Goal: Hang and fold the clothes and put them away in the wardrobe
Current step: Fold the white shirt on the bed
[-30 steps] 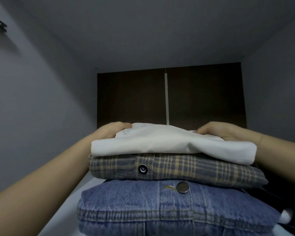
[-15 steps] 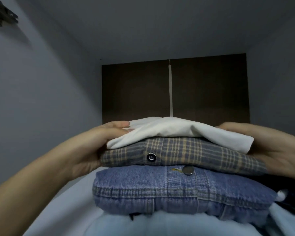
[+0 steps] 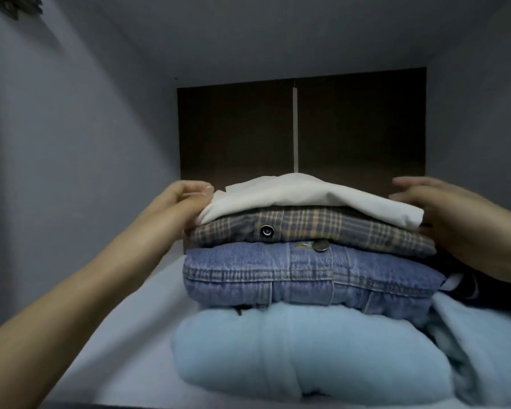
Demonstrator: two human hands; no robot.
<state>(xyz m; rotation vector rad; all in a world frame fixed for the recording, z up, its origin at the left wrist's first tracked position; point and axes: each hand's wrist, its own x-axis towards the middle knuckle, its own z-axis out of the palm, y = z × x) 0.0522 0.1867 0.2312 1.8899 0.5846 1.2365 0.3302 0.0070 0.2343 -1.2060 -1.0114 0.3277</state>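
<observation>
- The stack of folded clothes sits on the wardrobe shelf (image 3: 106, 335), inside the pale-walled compartment with a dark back panel (image 3: 236, 131); top to bottom it runs white top (image 3: 307, 199), plaid shirt (image 3: 322, 228), denim garment (image 3: 292, 273), pale blue fleece (image 3: 292, 349)
- A second ago both hands lay flat on the white top, pressing it down; half a second ago they had slipped to the sides of the pile; now more of the stack shows, the pale blue fleece included, as the view has drawn back
- The left hand (image 3: 183, 202) is loosely curled, fingertips touching the left edge of the white top and plaid shirt, gripping nothing
- The right hand (image 3: 443, 216) is open, fingers spread, beside the right end of the pile, seemingly just clear of the white top
- Judged from this, the pile is placed and squared; the hands look ready to let go, so this batch seems stowed
- A dark garment (image 3: 484, 284) lies right of the stack, partly hidden
</observation>
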